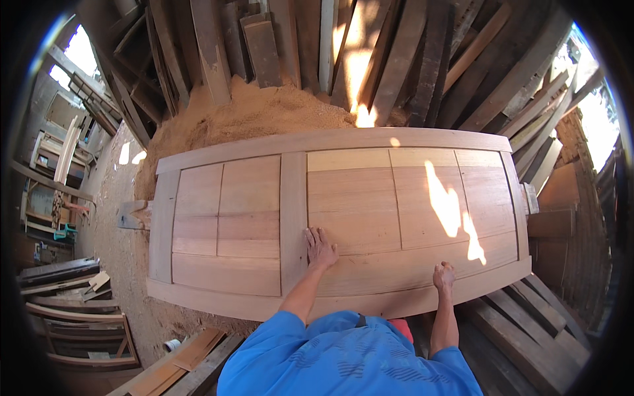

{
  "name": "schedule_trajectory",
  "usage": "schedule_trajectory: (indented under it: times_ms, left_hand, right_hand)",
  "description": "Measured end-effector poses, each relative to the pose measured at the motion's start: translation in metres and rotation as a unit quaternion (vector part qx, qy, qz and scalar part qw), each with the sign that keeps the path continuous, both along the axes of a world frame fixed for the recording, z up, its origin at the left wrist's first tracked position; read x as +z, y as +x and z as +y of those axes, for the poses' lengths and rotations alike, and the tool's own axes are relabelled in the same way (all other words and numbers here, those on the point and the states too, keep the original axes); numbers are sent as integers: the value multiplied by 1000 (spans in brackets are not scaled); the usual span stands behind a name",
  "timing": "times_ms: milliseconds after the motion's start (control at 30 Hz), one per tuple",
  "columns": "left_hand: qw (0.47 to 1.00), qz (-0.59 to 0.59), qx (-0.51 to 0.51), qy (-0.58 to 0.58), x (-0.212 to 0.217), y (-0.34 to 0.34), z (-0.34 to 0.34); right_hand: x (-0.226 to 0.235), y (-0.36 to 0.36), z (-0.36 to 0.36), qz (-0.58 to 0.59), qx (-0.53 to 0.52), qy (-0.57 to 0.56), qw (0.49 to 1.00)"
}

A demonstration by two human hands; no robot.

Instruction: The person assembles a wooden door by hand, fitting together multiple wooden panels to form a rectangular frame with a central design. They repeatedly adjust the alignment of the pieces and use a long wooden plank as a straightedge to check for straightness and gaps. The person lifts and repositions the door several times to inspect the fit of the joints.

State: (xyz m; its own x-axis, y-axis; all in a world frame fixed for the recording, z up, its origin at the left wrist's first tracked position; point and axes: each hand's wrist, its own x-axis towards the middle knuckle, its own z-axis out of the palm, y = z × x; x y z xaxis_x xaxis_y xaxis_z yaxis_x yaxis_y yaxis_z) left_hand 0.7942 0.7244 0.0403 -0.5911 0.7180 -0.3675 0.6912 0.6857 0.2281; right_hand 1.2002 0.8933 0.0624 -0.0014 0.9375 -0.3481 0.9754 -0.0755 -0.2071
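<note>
A large panelled wooden door (251,198) lies flat in front of me, its long side running left to right. My left hand (320,247) rests flat on it, fingers spread, beside the vertical middle rail (293,218). My right hand (444,274) sits on the near long rail (389,300), fingers curled in a loose fist on the wood. Neither hand holds anything. Patches of sunlight fall across the right panels.
A heap of sawdust (251,115) lies behind the door. Many planks (396,59) lean against the back wall. More boards are stacked at the right (548,152) and lower right (528,323). Wooden frames (79,323) and offcuts lie on the dirt floor at the left.
</note>
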Motion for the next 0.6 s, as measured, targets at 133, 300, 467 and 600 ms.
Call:
schedule_trajectory:
  times_ms: [133, 300, 467, 600]
  left_hand:
    - [1000, 11, -8, 20, -18, -17, 35]
    - [985, 78, 140, 59, -29, -8, 69]
    - [975, 119, 178, 55, -17, 4, 95]
    - [976, 116, 180, 46, -34, -3, 90]
  right_hand:
    - [-1, -49, 63, -22, -15, 10, 1000]
    - [-39, -97, 153, -107, 79, 35, 990]
    - [-53, -137, 193, -109, 23, 18, 994]
    - [-90, -160, 179, -133, -18, 84, 987]
